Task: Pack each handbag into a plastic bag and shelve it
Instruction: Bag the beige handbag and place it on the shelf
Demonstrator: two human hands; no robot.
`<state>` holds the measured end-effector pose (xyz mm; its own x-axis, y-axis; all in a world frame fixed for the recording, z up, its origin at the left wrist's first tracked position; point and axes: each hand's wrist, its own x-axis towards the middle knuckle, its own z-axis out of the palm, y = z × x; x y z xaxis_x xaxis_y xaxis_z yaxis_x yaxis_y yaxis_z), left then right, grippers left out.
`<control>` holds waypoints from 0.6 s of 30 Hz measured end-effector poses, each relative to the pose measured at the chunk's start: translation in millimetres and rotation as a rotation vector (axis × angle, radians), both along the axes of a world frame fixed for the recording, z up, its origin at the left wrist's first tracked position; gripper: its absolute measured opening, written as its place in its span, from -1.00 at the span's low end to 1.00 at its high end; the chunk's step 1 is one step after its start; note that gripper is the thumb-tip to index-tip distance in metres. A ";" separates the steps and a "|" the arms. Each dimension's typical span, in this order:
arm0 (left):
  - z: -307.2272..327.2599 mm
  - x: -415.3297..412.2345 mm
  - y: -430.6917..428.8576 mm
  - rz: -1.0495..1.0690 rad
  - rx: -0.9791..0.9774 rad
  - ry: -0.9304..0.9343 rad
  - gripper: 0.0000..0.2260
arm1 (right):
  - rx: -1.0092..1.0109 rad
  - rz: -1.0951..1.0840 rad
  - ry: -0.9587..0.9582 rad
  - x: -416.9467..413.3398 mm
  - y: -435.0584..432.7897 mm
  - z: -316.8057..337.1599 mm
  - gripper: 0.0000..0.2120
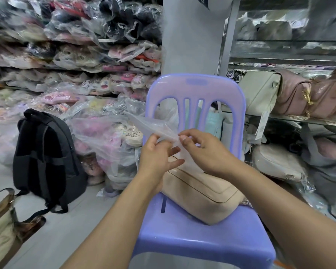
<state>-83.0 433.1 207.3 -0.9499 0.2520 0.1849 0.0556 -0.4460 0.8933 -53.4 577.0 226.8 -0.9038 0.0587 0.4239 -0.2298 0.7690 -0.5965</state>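
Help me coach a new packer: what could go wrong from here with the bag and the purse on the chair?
1. Both hands, left hand and right hand, pinch the thin plastic bag at one edge; pulling it open hard might tear it.
2. The beige handbag lies unheld, tilted on the purple chair; a nudge could slide it off.
3. The black backpack stands on the floor close by, a possible trip hazard on the way to the shelves.

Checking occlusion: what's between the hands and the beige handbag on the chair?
Head view: only the clear plastic bag, pinched by left hand and right hand, hangs over the handbag.
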 end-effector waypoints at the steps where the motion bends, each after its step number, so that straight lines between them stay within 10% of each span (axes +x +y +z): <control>1: 0.5 -0.3 -2.0 -0.011 0.039 -0.041 -0.86 | -0.027 0.014 -0.012 0.5 -0.6 -0.7 -0.87; 18: -17.0 -11.8 -3.2 0.583 -0.313 0.260 -0.71 | -0.329 -0.353 0.296 0.9 0.6 19.8 -0.82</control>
